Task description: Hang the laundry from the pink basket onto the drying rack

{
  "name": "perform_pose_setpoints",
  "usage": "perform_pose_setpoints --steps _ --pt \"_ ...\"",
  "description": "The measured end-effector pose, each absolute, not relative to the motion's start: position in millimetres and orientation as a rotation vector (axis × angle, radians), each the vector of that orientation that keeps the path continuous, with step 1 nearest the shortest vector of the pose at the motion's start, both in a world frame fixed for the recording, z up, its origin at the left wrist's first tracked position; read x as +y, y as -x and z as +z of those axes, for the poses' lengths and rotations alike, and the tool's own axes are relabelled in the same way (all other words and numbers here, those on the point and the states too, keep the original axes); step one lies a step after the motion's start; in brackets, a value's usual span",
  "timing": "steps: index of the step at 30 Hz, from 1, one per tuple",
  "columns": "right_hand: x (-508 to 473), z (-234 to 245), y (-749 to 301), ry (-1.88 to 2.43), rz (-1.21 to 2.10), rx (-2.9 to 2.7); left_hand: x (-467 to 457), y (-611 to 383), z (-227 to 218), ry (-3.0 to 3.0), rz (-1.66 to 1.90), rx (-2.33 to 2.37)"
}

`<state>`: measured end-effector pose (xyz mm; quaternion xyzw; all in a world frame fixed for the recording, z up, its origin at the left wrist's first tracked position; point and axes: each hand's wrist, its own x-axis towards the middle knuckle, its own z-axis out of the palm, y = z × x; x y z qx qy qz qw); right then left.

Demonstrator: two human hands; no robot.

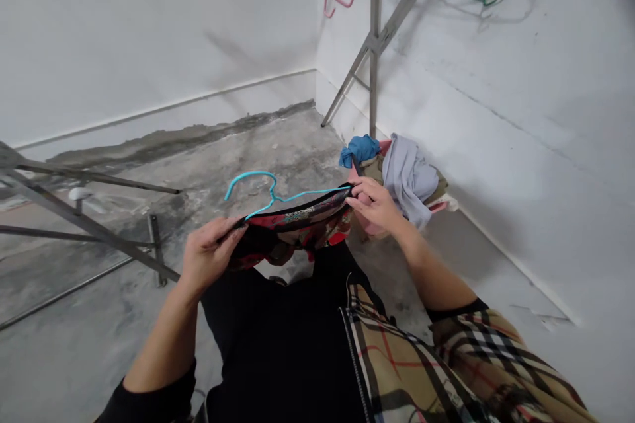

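Note:
A dark garment with a red and multicoloured pattern is stretched between my two hands in front of my body. Its black top edge runs along a light blue hanger, whose hook points up and to the left. My left hand pinches the garment at its left end, where the hanger's arm goes in. At the other end, my right hand grips the edge by the hanger's right tip. The garment's lower part hangs over my dark trousers and is partly bunched.
Right of my hands, a pink basket piled with clothes, a grey one and a blue one among them, stands by the wall. A metal rack with several hangers rises behind it. Metal legs cross at the left.

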<state>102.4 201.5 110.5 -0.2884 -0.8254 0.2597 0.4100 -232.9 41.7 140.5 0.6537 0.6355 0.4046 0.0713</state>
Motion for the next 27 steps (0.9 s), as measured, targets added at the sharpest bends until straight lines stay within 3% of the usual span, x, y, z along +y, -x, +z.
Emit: perform_pose_setpoints --steps 5,18,27 --pt "197.0 143.7 -99.5 0.623 0.81 -2.117 44.7 240.8 159.3 -1.92 1.321 1.901" --pt "191.3 193.4 -90.3 0.631 0.461 -2.161 50.7 259.5 197.2 -1.962 1.279 1.926" --pt "201.8 199.6 -104.2 0.748 0.287 -2.081 35.8 297.1 182.8 -1.571 1.28 2.081"
